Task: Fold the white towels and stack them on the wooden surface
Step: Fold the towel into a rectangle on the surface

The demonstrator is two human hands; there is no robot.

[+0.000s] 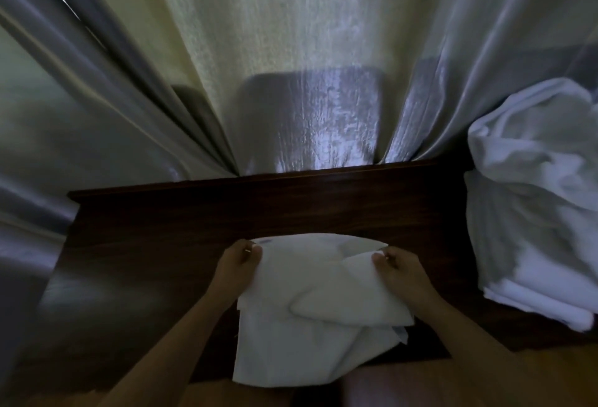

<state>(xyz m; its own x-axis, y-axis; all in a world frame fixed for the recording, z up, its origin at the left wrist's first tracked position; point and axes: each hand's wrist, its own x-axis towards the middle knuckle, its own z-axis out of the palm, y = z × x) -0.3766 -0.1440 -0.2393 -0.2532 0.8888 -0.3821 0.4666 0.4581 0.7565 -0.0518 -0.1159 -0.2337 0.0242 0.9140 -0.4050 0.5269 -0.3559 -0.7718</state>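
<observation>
White towels: unfolded heap (534,199) sits at the desk's right end, out of the way so the dark wooden desk (155,231) stays free as folding area. Working towel (310,306) lies mid-desk at the near edge, lower part draping off. Left hand (238,264) and right hand (399,272) each pinch a far corner, probably to keep the edge square for the next fold.
</observation>
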